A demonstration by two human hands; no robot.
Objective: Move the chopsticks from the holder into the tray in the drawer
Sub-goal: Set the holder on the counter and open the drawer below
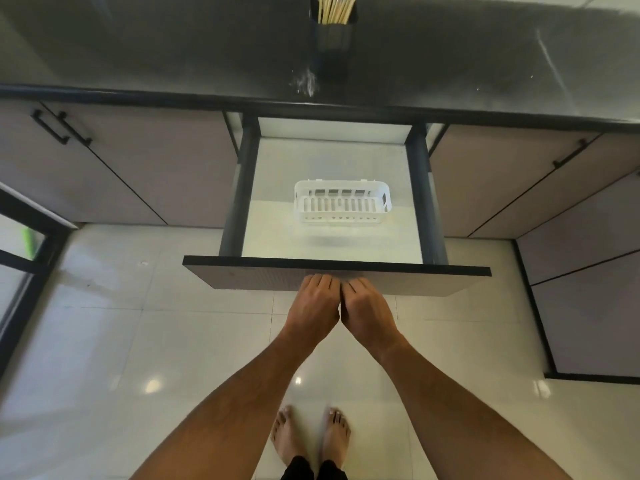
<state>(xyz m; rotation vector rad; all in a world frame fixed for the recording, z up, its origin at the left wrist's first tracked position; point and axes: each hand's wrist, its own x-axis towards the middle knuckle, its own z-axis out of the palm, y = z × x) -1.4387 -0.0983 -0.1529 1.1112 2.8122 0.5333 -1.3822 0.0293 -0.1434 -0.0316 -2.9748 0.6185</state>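
Note:
A dark holder (pixel 334 36) stands at the back of the black counter, with several pale wooden chopsticks (pixel 335 8) sticking up out of it. Below the counter a drawer (pixel 336 273) is pulled out. A white slotted plastic tray (pixel 342 201) lies in the middle of its pale floor, and nothing is in the tray. My left hand (pixel 315 304) and my right hand (pixel 367 308) sit side by side, thumbs touching. Their fingers are curled against the middle of the drawer front, under its top edge. The fingertips are hidden behind the panel.
The black counter (pixel 173 57) runs across the top of the view. Closed cabinet doors with black bar handles (pixel 52 128) flank the drawer on both sides. White floor tiles and my bare feet (pixel 310 438) are below. A dark-framed glass door (pixel 20 244) stands at the left.

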